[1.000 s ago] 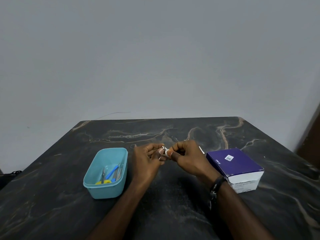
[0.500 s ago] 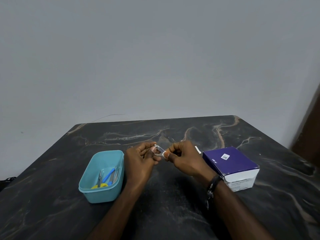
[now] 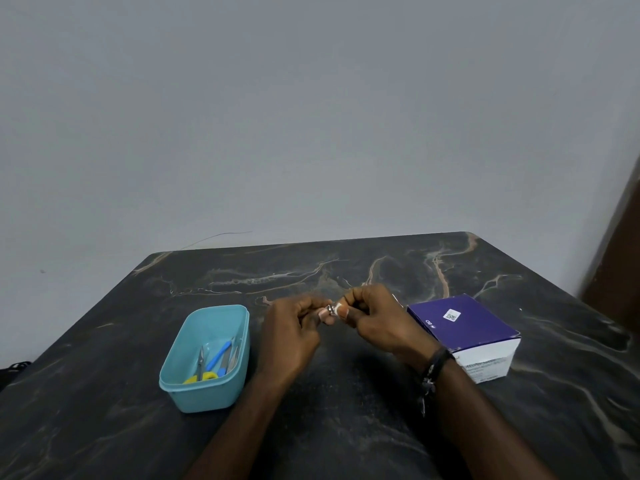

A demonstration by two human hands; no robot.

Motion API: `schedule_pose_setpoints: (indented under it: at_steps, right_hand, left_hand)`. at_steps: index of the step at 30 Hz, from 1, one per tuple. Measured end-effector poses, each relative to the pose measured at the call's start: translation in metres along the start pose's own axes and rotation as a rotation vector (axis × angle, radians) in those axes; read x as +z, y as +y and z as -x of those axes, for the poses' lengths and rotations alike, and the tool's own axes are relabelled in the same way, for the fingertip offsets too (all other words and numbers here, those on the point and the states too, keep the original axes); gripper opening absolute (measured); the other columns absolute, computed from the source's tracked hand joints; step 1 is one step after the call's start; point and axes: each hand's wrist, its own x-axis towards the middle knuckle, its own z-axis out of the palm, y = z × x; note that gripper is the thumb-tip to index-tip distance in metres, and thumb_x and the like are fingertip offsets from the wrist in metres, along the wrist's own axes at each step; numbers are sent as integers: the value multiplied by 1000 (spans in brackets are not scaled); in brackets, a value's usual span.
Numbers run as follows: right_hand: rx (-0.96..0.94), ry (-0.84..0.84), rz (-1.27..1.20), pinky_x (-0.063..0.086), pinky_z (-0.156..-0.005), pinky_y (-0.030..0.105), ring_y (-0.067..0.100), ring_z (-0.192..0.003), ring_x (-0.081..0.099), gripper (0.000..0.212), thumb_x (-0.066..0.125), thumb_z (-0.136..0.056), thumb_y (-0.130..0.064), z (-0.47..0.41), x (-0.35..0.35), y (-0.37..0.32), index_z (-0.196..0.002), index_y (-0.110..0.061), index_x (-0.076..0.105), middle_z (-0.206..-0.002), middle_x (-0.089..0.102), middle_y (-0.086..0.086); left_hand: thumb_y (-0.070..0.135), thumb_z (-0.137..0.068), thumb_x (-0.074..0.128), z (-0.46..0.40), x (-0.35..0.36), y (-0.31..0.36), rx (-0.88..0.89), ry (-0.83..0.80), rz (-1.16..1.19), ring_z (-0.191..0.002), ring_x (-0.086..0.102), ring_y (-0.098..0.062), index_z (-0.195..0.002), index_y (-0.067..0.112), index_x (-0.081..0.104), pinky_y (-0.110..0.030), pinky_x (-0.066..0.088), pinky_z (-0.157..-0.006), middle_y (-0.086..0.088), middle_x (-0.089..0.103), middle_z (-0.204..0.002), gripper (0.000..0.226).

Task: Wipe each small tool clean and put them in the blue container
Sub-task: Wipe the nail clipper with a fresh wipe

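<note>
Over the middle of the dark marble table [image 3: 346, 427], my left hand [image 3: 291, 334] pinches a small silver metal tool [image 3: 329, 309], likely a nail clipper. My right hand [image 3: 377, 323] meets it from the right and pinches a small white wipe [image 3: 341, 310] against the tool's end. Most of the tool is hidden by my fingers. The blue container [image 3: 180, 386] sits to the left of my hands. Inside it lie small scissors with yellow handles [image 3: 202, 374], a blue-handled tool [image 3: 218, 355] and a thin metal tool.
A purple and white cardboard box [image 3: 464, 327] stands right of my right hand, close to my wrist. A small white item pokes out behind that hand. A dark wooden edge [image 3: 620, 271] rises at the far right. The grey wall lies behind the table.
My hands have come closer together, and the right fingers with the wipe have slid back onto the tool's end. The view has shifted slightly.
</note>
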Motion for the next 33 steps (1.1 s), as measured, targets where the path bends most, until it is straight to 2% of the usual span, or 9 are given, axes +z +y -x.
schedule_pose_setpoints:
  at_steps: [2, 5, 10, 12, 16, 20, 22, 28, 33]
  right_hand:
    - [2, 38, -38, 38, -52, 17, -1, -51, 45, 17, 62, -92, -13, 0, -2, 1, -75, -12, 66, -59, 56, -5]
    - [8, 132, -141, 40, -51, 18, 0, -49, 48, 20, 64, -90, -14, -2, -3, 1, -70, -17, 66, -57, 60, -6]
    - [23, 311, -254, 46, -54, 22, 6, -55, 57, 13, 70, -86, -14, -5, -2, 3, -73, -16, 70, -61, 66, -1]
    - [10, 425, -282, 50, -58, 26, 8, -59, 59, 10, 70, -85, -14, -6, -4, 4, -75, -14, 72, -64, 68, 0]
    - [-29, 561, -329, 46, -55, 18, 1, -58, 60, 7, 71, -86, -18, -5, -7, 1, -81, -13, 72, -66, 69, -3]
    - [-7, 475, -287, 54, -68, 20, 6, -74, 69, 4, 73, -83, -19, -1, -1, -4, -80, -21, 74, -76, 74, -4]
    - [14, 384, -272, 51, -62, 17, 0, -69, 66, 3, 73, -83, -19, 2, 4, -6, -81, -21, 74, -75, 73, -4]
    - [44, 267, -317, 44, -49, 9, 7, -58, 65, 7, 68, -86, -7, 7, 10, -15, -88, -2, 73, -78, 74, 14]
    - [72, 232, -396, 55, -59, 20, 17, -67, 72, 11, 62, -90, -2, 8, 11, -17, -88, 3, 71, -77, 75, 12]
  left_hand:
    - [4, -86, 66, -2, 0, -1, -1, -37, 3, -72, 67, -2, -79, 27, 75, -25, 54, -65, 11, 74, -76, 25]
    - [3, -87, 65, -2, -1, 3, -78, -91, 115, -57, 61, 2, -76, 25, 73, -18, 45, -56, 5, 75, -72, 26]
    - [3, -91, 61, 0, -2, 5, -176, -184, 247, -48, 56, 1, -97, 11, 72, -15, 42, -46, -1, 74, -69, 15]
    - [4, -92, 60, 0, -1, 2, -212, -213, 247, -51, 58, -7, -101, 7, 72, -21, 45, -48, -3, 74, -72, 16]
    - [1, -93, 57, 0, -1, 6, -336, -125, 446, -62, 69, -20, -99, 4, 67, -32, 58, -61, -8, 74, -75, 12]
    - [4, -95, 56, -3, -6, 12, -445, -19, 677, -78, 75, -21, -101, 4, 63, -26, 61, -66, -10, 77, -83, 10]
    - [5, -95, 56, -4, -7, 14, -475, 12, 732, -80, 75, -19, -103, 5, 63, -27, 61, -68, -10, 77, -87, 11]
    - [6, -93, 59, -5, -7, 14, -510, 99, 736, -82, 75, -22, -110, 6, 63, -32, 62, -71, -13, 75, -95, 17]
    - [11, -92, 62, -5, -5, 13, -510, 135, 675, -83, 74, -21, -100, 14, 67, -33, 60, -74, -10, 75, -94, 10]
